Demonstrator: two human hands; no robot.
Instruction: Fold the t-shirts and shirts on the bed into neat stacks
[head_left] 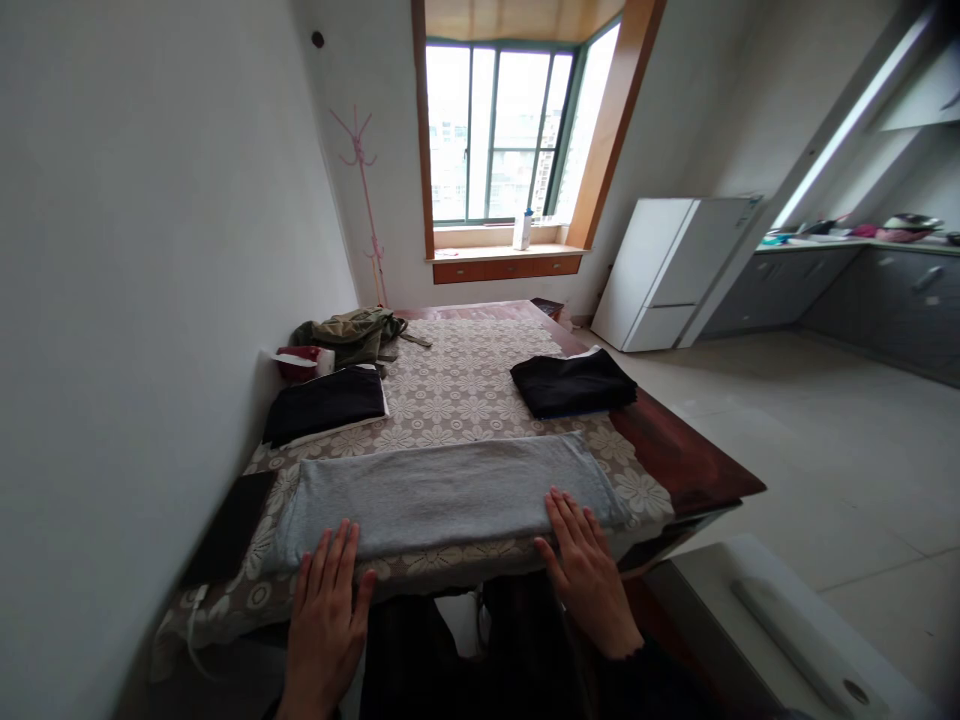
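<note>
At our desk (pixel 697 462), left hand (pixel 328 600) and right hand (pixel 586 572) rest flat on grey cloth (pixel 450 490), gripping nothing. It looks soft, light, best held at its ends.

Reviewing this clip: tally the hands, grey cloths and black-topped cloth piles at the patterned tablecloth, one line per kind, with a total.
Left hand and right hand: 2
Grey cloth: 1
Black-topped cloth piles: 2
Total: 5
</note>
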